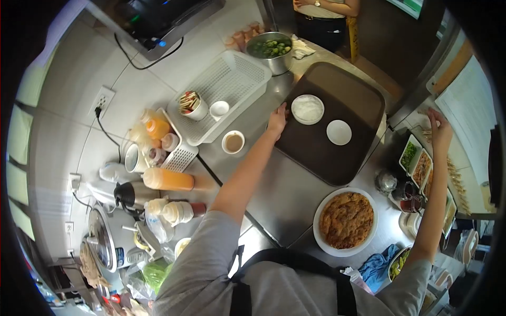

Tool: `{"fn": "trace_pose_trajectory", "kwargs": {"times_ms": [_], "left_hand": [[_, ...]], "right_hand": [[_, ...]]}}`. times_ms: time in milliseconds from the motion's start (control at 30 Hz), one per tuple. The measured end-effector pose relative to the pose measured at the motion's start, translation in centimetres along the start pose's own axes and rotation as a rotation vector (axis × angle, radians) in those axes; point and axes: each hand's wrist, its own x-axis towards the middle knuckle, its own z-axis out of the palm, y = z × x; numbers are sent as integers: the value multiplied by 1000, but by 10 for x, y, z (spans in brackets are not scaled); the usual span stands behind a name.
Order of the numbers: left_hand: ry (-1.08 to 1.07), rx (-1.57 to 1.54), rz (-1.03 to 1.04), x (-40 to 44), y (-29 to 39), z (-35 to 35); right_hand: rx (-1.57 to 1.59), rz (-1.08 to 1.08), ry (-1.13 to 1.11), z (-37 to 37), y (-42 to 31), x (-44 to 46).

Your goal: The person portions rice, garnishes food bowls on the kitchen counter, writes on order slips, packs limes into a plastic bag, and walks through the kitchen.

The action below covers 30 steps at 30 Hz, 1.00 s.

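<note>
My left hand (277, 120) grips the left edge of a brown serving tray (321, 150) on the steel counter. On the tray are a bowl of white rice (307, 109) and a small white dish (339, 132). Far to the right, my right hand (440, 126) is raised near the wall with its fingertips pinched together; what they hold, if anything, is too small to make out. Below that hand stand containers of chopped green herbs (409, 156) and an orange-brown topping (421, 168). Closest to my body, a white plate (318, 231) carries a large fried brown cutlet (347, 220).
A white plastic basket (237, 79) with cups stands behind a cup of brown sauce (233, 142). A steel pot of green vegetables (270, 48) is at the back. Bottles, including an orange one (168, 179), crowd the left. Another person (327, 23) stands beyond the counter.
</note>
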Motion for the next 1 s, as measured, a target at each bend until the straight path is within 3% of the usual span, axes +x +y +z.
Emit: {"fn": "trace_pose_trajectory", "kwargs": {"times_ms": [67,133,200,267,400,567,700,733,833,900,1000], "left_hand": [[4,94,106,-24,10,-14],[-81,220,243,-52,20,-30],[-117,260,422,-101,21,-38],[-218,318,456,-166,31,-52],[-272,367,322,-293,47,-92],[-139,-16,42,-396,21,-129],[-17,-177,12,-419,-13,-139],[-18,-228,-6,-417,-15,-137],[-83,-224,58,-411,-14,-126],[-170,-167,128,-412,-7,-123],[-207,-138,150,-413,1,-126]], "right_hand": [[153,28,13,14,-26,0],[79,28,-177,39,-102,-13],[287,41,-192,77,-155,-29],[350,114,-266,122,-173,-30],[272,106,-207,179,-179,-29],[15,-70,-207,192,-194,-25],[-42,-95,-219,215,-195,-23],[-94,-165,-119,225,-189,-28],[-62,101,-350,212,-207,-21],[46,91,-328,240,-180,-17],[39,75,-187,208,-199,-32]]}}
